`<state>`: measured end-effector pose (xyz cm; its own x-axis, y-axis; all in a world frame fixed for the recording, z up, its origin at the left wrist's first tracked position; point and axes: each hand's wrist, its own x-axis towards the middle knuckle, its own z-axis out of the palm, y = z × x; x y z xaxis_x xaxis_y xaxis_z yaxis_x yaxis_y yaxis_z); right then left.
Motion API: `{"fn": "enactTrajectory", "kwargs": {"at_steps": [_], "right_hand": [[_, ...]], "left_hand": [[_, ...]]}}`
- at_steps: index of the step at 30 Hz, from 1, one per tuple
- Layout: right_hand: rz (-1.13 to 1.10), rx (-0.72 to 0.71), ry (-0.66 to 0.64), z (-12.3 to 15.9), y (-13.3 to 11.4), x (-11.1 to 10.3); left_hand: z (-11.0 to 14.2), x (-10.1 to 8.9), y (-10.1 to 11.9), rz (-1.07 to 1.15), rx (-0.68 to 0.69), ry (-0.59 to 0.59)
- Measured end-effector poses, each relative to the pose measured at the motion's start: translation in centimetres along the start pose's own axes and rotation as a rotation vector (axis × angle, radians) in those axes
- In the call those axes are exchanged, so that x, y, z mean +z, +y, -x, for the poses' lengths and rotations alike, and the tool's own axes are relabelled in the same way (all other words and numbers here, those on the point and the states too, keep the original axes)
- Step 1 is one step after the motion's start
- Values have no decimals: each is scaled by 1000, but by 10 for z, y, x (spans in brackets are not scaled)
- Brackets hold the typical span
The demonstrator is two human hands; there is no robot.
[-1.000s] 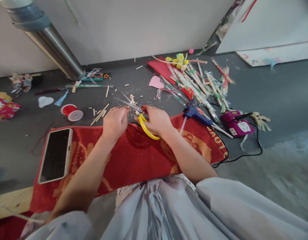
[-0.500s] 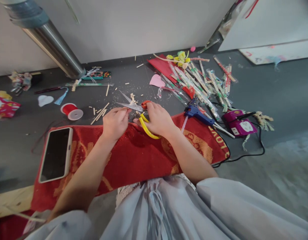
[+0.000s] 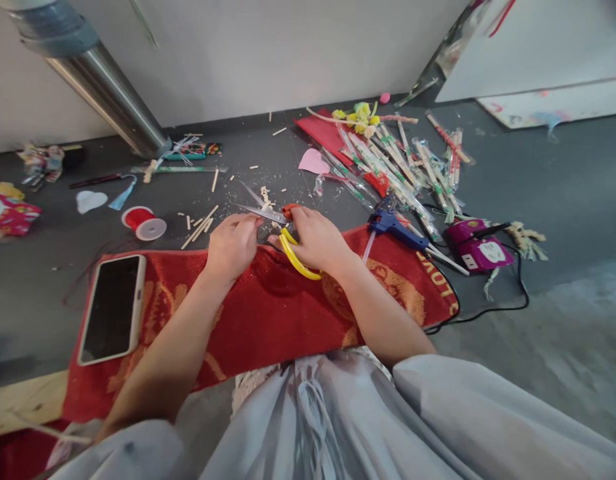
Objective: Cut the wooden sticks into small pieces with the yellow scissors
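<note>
Head: hands, scissors straddle red towel edge.

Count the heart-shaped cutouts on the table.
2: a white heart left of the red spool, and a pink heart beyond the right hand, near the wrapped sticks. More could be hidden under that pile.

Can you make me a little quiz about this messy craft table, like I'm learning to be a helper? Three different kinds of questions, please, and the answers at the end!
1. What does the right hand hold?
A) a pink paper heart
B) a spool
C) scissors

2. True or false: the phone lies on the red towel.

3. Fill in the colour: the glue gun is ____.

Key:
1. C, the scissors, with the blades spread apart.
2. True.
3. Blue.
</note>
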<state>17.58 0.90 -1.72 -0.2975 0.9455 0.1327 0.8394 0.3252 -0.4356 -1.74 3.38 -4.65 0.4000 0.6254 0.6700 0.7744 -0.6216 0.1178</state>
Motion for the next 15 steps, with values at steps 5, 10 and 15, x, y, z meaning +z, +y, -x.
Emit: {"fn": "enactTrajectory", "kwargs": {"at_steps": [5,10,15], "right_hand": [[7,66,-41,-2,-3,-2],[-78,102,-34,-2,-4,-5],[-266,145,76,-2,-3,-8]], "left_hand": [[1,1,-1,101,-115,-66],[-2,-1,14,303,-297,12],[2,7,27,654,-349,-14]]}}
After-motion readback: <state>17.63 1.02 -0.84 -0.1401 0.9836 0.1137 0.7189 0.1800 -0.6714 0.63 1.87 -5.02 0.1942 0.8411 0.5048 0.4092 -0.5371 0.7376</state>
